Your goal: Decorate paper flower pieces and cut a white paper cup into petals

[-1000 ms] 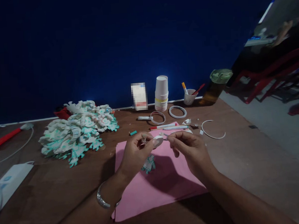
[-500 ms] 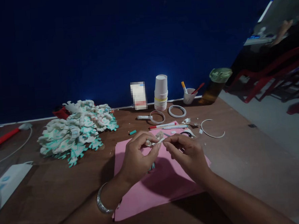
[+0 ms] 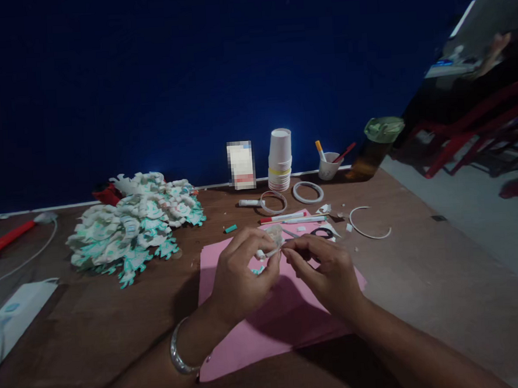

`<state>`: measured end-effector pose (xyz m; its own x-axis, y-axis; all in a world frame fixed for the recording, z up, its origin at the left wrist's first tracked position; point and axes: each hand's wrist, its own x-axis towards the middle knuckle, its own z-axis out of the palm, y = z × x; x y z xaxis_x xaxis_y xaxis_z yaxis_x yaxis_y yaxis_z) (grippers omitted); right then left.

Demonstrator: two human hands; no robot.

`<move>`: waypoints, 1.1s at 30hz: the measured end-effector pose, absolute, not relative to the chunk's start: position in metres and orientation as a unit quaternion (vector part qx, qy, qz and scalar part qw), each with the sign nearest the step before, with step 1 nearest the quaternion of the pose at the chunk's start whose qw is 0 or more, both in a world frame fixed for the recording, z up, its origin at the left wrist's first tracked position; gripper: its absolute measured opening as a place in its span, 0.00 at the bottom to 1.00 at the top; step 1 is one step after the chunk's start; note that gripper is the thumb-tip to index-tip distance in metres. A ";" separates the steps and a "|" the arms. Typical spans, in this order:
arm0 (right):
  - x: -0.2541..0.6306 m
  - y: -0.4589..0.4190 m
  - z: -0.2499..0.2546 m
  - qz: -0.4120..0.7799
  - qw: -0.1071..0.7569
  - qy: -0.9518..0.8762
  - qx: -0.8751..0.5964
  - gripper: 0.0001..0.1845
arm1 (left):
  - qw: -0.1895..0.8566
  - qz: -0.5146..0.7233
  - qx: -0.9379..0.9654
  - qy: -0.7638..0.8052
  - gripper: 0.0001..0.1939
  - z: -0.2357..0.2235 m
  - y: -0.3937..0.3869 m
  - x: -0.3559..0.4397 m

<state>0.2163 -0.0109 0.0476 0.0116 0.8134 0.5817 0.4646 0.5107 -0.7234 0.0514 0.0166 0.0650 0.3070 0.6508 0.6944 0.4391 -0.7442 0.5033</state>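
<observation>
Fingers point(image 3: 269, 258) of the left hand point(image 3: 240, 280) pinch together on a small white paper piece point(image 3: 271, 242), while the right hand point(image 3: 327, 272) grips its other end, fingertips nearly touching; held between both hands, probably so it can be shaped. The piece sits just above the pink paper sheet point(image 3: 267, 328) on the worktop point(image 3: 95, 321), its long axis running left to right. Beyond lie markers point(image 3: 287, 218), tape rings point(image 3: 308, 192), and a stack of paper cups point(image 3: 280, 160). Farther left rests a pile of white-and-teal paper cutouts point(image 3: 133, 222).
</observation>
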 end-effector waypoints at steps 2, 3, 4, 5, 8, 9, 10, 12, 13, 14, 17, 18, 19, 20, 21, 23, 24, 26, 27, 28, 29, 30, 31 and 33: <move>0.217 -0.011 0.047 0.161 0.533 -0.687 -0.467 0.06 | 0.081 0.473 0.812 0.331 0.07 0.065 0.016 0.051; 0.217 -0.011 0.047 0.162 0.531 -0.689 -0.466 0.06 | 0.067 0.470 0.817 0.327 0.07 0.065 0.015 0.050; 0.217 -0.012 0.047 0.164 0.529 -0.691 -0.465 0.06 | 0.054 0.468 0.821 0.324 0.07 0.064 0.015 0.050; 0.217 -0.012 0.047 0.166 0.528 -0.692 -0.463 0.06 | 0.045 0.466 0.823 0.322 0.07 0.064 0.015 0.049; 0.217 -0.014 0.048 0.176 0.528 -0.697 -0.452 0.06 | 0.055 0.466 0.821 0.325 0.07 0.064 0.017 0.047; 0.216 -0.015 0.048 0.183 0.529 -0.698 -0.446 0.06 | 0.075 0.470 0.814 0.332 0.07 0.064 0.018 0.046; 0.216 -0.016 0.048 0.190 0.532 -0.697 -0.441 0.07 | 0.106 0.474 0.804 0.342 0.06 0.065 0.020 0.045; 0.215 -0.017 0.048 0.211 0.538 -0.690 -0.435 0.09 | 0.194 0.481 0.772 0.367 0.05 0.067 0.022 0.044; 0.215 -0.017 0.048 0.226 0.543 -0.683 -0.433 0.09 | 0.247 0.480 0.752 0.378 0.04 0.068 0.023 0.044; 0.215 -0.017 0.048 0.243 0.550 -0.672 -0.434 0.09 | 0.299 0.477 0.730 0.388 0.03 0.068 0.024 0.044; 0.216 -0.015 0.047 0.303 0.570 -0.626 -0.439 0.09 | 0.411 0.471 0.666 0.406 0.04 0.070 0.026 0.045; 0.217 -0.015 0.047 0.318 0.574 -0.612 -0.441 0.09 | 0.428 0.473 0.651 0.412 0.04 0.071 0.026 0.045; 0.217 -0.014 0.047 0.328 0.575 -0.604 -0.443 0.09 | 0.435 0.476 0.640 0.418 0.04 0.071 0.026 0.046; 0.217 -0.014 0.047 0.333 0.574 -0.602 -0.445 0.09 | 0.436 0.478 0.636 0.421 0.04 0.071 0.027 0.046; 0.217 -0.014 0.048 0.331 0.572 -0.604 -0.445 0.09 | 0.430 0.479 0.639 0.421 0.04 0.070 0.027 0.046; 0.217 -0.014 0.049 0.320 0.564 -0.618 -0.444 0.08 | 0.401 0.477 0.663 0.414 0.03 0.070 0.027 0.046; 0.217 -0.014 0.050 0.312 0.560 -0.627 -0.443 0.09 | 0.382 0.475 0.680 0.409 0.02 0.069 0.027 0.045; 0.217 -0.015 0.051 0.299 0.554 -0.639 -0.441 0.09 | 0.342 0.471 0.708 0.399 0.01 0.069 0.026 0.044; 0.217 -0.015 0.052 0.294 0.553 -0.643 -0.440 0.09 | 0.325 0.470 0.719 0.396 0.01 0.069 0.025 0.043; 0.217 -0.016 0.052 0.289 0.553 -0.646 -0.440 0.09 | 0.308 0.469 0.729 0.392 0.01 0.069 0.025 0.043; 0.217 -0.016 0.052 0.283 0.553 -0.648 -0.440 0.09 | 0.291 0.469 0.738 0.387 0.01 0.069 0.025 0.043; 0.217 -0.016 0.052 0.279 0.553 -0.651 -0.440 0.09 | 0.276 0.469 0.746 0.384 0.01 0.069 0.024 0.042; 0.217 -0.016 0.052 0.274 0.553 -0.652 -0.440 0.09 | 0.261 0.469 0.753 0.381 0.02 0.069 0.024 0.042; 0.217 -0.016 0.051 0.266 0.552 -0.656 -0.440 0.09 | 0.234 0.471 0.764 0.375 0.03 0.069 0.025 0.042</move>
